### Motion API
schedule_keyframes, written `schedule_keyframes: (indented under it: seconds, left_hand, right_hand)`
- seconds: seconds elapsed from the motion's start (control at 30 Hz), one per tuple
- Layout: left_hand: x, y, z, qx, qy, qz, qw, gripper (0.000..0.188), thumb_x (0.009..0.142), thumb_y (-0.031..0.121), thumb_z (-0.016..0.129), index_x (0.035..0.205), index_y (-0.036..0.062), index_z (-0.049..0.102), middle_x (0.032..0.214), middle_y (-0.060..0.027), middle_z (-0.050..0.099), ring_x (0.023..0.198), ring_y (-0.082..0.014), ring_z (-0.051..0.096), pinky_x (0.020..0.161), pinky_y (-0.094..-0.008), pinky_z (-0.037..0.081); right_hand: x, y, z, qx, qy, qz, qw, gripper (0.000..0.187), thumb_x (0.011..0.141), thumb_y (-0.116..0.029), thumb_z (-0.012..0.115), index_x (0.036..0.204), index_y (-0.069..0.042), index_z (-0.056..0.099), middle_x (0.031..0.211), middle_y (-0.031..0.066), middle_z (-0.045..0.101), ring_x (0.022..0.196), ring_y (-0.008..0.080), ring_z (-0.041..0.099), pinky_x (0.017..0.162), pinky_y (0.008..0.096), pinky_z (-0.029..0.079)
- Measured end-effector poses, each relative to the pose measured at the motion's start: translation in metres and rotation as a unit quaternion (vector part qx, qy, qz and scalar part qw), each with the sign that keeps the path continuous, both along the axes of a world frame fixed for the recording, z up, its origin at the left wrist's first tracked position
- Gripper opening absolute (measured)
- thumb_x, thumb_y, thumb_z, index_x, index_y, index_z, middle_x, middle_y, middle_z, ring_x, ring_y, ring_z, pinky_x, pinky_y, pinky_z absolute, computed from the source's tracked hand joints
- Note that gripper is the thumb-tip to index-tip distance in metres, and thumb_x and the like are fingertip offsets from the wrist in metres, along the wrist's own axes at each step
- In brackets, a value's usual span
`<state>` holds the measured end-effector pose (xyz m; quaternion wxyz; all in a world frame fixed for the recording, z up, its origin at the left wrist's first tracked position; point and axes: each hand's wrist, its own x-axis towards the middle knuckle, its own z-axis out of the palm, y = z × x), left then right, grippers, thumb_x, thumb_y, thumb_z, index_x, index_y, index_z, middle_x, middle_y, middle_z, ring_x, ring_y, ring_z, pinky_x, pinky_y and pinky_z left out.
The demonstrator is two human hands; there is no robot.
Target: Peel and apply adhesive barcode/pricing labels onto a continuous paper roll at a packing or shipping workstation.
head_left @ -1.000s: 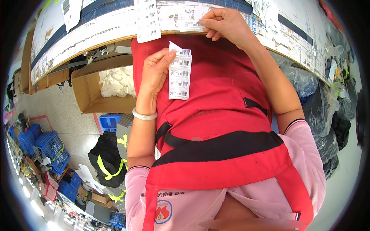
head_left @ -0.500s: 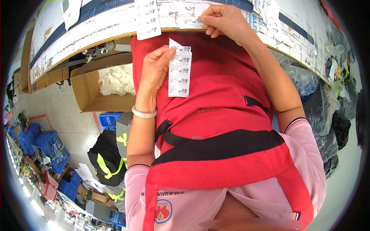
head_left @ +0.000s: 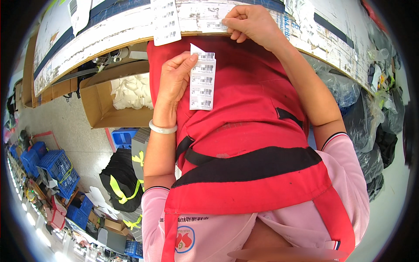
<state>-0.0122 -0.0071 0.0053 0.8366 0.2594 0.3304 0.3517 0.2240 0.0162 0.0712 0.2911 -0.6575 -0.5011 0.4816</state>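
- Left hand [head_left: 175, 76]: raised in front of the person's chest, fingers closed on the left edge of a white paper strip of barcode stickers [head_left: 202, 81]; the strip hangs upright, its peeled top corner folded to a point above the fingertips.
- Right hand [head_left: 248, 21]: up and to the right of the left hand, well apart from it, fingertips pinched on a single small white barcode sticker [head_left: 214, 25] that lies against the worn white edge of the table [head_left: 109, 32].
- Second white strip of barcode stickers [head_left: 166, 19]: hanging over the table edge, to the left of the right hand and above the left hand, touched by neither.
- White bangle [head_left: 163, 128]: around the left wrist, just below the hand.
- Red apron with black band [head_left: 244, 131]: directly behind both hands.
- Open brown cardboard box of white pieces [head_left: 126, 94]: on the floor to the left of the left hand.
- Blue plastic crates [head_left: 56, 168]: farther left and below, well apart from both hands.
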Motion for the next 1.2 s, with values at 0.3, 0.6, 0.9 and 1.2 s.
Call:
schedule_keyframes:
  seconds: [0.3, 0.6, 0.9, 1.2]
  left_hand:
    - [0.004, 0.001, 0.003, -0.015, 0.021, -0.017, 1.000, 0.013, 0.091, 0.007, 0.059, 0.097, -0.0034, 0.065, 0.087, -0.0043, 0.066, 0.078, -0.0098, 0.062, 0.070, -0.0208, 0.049]
    - [-0.005, 0.000, -0.009, -0.003, 0.048, 0.011, 0.999, 0.016, 0.090, 0.004, 0.059, 0.102, -0.0056, 0.063, 0.094, -0.0082, 0.067, 0.082, -0.0122, 0.064, 0.074, -0.0231, 0.051]
    - [0.004, 0.001, -0.004, 0.016, 0.060, -0.003, 0.998, 0.014, 0.090, 0.004, 0.059, 0.100, -0.0054, 0.064, 0.092, -0.0066, 0.066, 0.082, -0.0118, 0.063, 0.074, -0.0232, 0.051]
    - [0.005, -0.001, -0.002, 0.024, 0.038, -0.007, 0.999, 0.015, 0.091, 0.006, 0.060, 0.100, -0.0048, 0.065, 0.093, -0.0060, 0.066, 0.082, -0.0101, 0.062, 0.072, -0.0217, 0.050]
  right_hand:
    - [0.004, -0.003, 0.000, 0.020, -0.004, 0.026, 0.999, 0.020, 0.090, -0.021, 0.061, 0.090, -0.001, 0.063, 0.070, 0.0022, 0.062, 0.060, 0.0073, 0.059, 0.053, 0.0196, 0.048]
    - [0.100, -0.061, 0.023, 0.095, 0.001, -0.156, 0.983, 0.020, 0.090, -0.024, 0.063, 0.088, -0.004, 0.066, 0.070, 0.0015, 0.062, 0.059, 0.0062, 0.056, 0.052, 0.0197, 0.046]
    - [0.182, -0.084, -0.009, 0.054, -0.386, -0.187, 0.902, 0.031, 0.077, -0.034, 0.076, 0.088, -0.007, 0.064, 0.063, -0.0007, 0.056, 0.056, 0.0083, 0.052, 0.053, 0.0256, 0.042]
    - [0.017, -0.069, 0.008, 0.101, -0.024, -0.017, 0.994, 0.021, 0.087, -0.023, 0.065, 0.096, -0.003, 0.067, 0.074, -0.0005, 0.061, 0.064, 0.0066, 0.053, 0.057, 0.0220, 0.045]
